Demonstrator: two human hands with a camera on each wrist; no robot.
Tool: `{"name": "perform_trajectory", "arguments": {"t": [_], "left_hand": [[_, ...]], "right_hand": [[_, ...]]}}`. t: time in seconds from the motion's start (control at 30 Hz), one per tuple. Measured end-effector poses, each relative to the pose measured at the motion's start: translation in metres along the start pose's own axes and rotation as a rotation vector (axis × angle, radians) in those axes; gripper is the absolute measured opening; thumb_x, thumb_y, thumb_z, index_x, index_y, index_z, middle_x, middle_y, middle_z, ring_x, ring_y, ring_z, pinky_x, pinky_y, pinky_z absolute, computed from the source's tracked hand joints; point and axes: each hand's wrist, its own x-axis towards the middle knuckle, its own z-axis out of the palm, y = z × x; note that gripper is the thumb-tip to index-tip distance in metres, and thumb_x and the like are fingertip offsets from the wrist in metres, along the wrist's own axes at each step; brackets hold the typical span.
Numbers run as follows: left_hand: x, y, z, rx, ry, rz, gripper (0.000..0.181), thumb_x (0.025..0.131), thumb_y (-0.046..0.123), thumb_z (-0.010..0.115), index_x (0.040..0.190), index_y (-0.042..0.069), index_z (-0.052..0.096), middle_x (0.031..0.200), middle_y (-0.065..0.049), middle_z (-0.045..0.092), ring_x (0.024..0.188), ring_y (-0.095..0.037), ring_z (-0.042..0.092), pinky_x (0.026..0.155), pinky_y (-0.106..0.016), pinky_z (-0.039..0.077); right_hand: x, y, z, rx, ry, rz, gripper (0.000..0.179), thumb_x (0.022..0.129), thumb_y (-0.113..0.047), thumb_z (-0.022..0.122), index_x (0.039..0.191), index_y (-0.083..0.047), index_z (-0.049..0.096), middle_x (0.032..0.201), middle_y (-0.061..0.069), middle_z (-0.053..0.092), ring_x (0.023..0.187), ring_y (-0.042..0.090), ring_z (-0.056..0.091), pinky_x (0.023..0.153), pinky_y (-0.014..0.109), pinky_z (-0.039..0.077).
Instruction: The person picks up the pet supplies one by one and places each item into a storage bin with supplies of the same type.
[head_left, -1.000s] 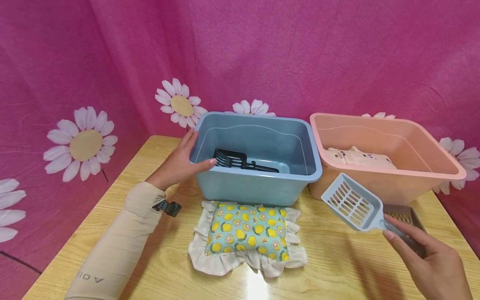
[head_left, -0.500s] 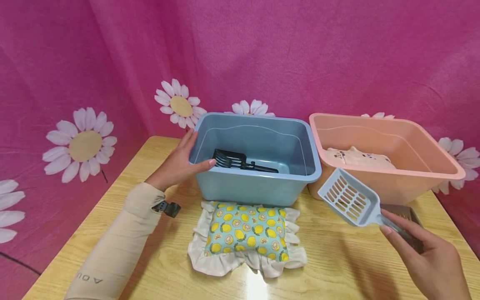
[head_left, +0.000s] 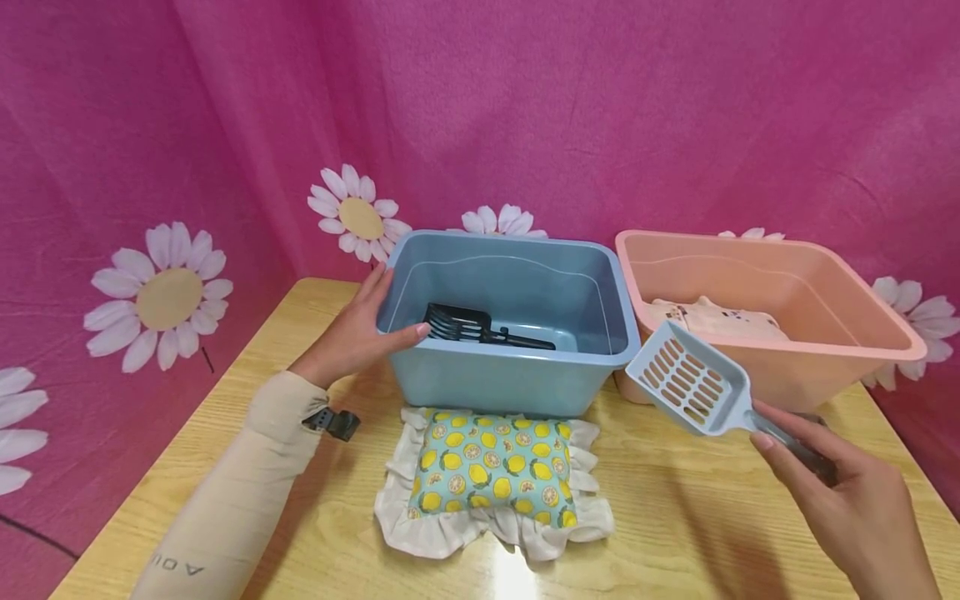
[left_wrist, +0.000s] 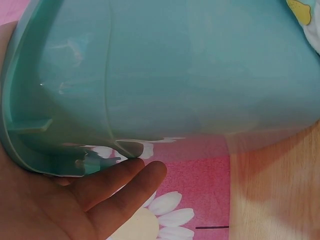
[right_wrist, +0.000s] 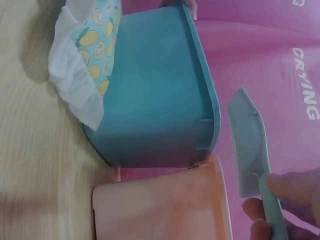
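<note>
In the head view my left hand grips the front left corner of a blue plastic bin, thumb over the front rim and fingers along the left side. Inside the bin lies a black slotted scoop. My right hand holds a light blue litter scoop by its handle, its slotted head raised in front of the pink bin. From the right wrist, the scoop shows beside both bins' rims, thumb and fingers around the handle. A lemon-print cushion with white ruffles lies before the blue bin.
A pale printed cloth item lies in the pink bin, which stands right beside the blue one. Behind my right hand, a dark object on the table is mostly hidden. A pink flowered curtain hangs behind the bins.
My right hand has raised the litter scoop and shifted it a little left, covering more of the dark object behind. My left hand stays on the blue bin's corner.
</note>
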Motion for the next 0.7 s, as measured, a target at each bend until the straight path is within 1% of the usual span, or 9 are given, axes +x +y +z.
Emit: {"name": "perform_trajectory", "arguments": {"t": [0.1, 0.17, 0.27, 0.37, 0.5, 0.7], "left_hand": [[0.0, 0.0, 0.0, 0.0, 0.001, 0.001, 0.109, 0.076, 0.065, 0.067, 0.156, 0.026, 0.004, 0.162, 0.002, -0.002, 0.144, -0.037, 0.015, 0.1, -0.066, 0.035], [0.0, 0.001, 0.0, -0.002, 0.002, 0.001, 0.109, 0.076, 0.064, 0.067, 0.156, 0.026, 0.004, 0.162, 0.002, -0.002, 0.144, -0.037, 0.016, 0.099, -0.066, 0.035], [0.0, 0.001, 0.001, -0.003, 0.002, -0.003, 0.109, 0.076, 0.065, 0.067, 0.156, 0.026, 0.004, 0.162, 0.002, -0.002, 0.144, -0.037, 0.016, 0.099, -0.066, 0.035], [0.0, 0.001, 0.001, -0.005, 0.003, -0.006, 0.11, 0.075, 0.066, 0.067, 0.156, 0.026, 0.004, 0.162, 0.002, -0.001, 0.144, -0.037, 0.015, 0.1, -0.066, 0.035], [0.0, 0.001, 0.001, -0.008, 0.009, 0.001, 0.11, 0.075, 0.067, 0.066, 0.156, 0.025, 0.005, 0.162, 0.001, 0.0, 0.144, -0.036, 0.015, 0.101, -0.066, 0.034], [-0.001, 0.001, 0.0, 0.002, 0.006, 0.003, 0.109, 0.076, 0.065, 0.066, 0.157, 0.024, 0.004, 0.162, 0.001, -0.001, 0.144, -0.037, 0.016, 0.1, -0.066, 0.034]], "right_hand": [[0.004, -0.003, 0.0, 0.022, -0.016, 0.012, 0.04, 0.088, -0.025, 0.071, 0.128, -0.02, 0.066, 0.096, -0.027, 0.062, 0.076, -0.014, 0.06, 0.058, 0.008, 0.049], [0.006, -0.004, 0.0, 0.039, -0.022, -0.001, 0.04, 0.088, -0.023, 0.072, 0.128, -0.02, 0.065, 0.097, -0.026, 0.062, 0.074, -0.013, 0.059, 0.057, 0.009, 0.049], [0.008, -0.005, 0.001, 0.046, -0.015, -0.038, 0.04, 0.087, -0.021, 0.073, 0.127, -0.02, 0.066, 0.099, -0.017, 0.061, 0.071, -0.007, 0.054, 0.056, 0.009, 0.046], [0.012, -0.007, 0.001, 0.04, -0.007, -0.08, 0.04, 0.087, -0.019, 0.074, 0.126, -0.02, 0.067, 0.102, -0.008, 0.059, 0.075, 0.001, 0.049, 0.056, 0.009, 0.041], [0.016, -0.012, 0.002, 0.037, 0.013, -0.122, 0.04, 0.085, -0.017, 0.075, 0.124, -0.021, 0.068, 0.1, -0.008, 0.06, 0.076, 0.004, 0.046, 0.056, 0.011, 0.038], [0.023, -0.018, 0.007, 0.091, 0.042, -0.191, 0.042, 0.081, -0.007, 0.077, 0.121, -0.017, 0.07, 0.092, -0.006, 0.06, 0.07, 0.005, 0.044, 0.052, 0.014, 0.038]]}}
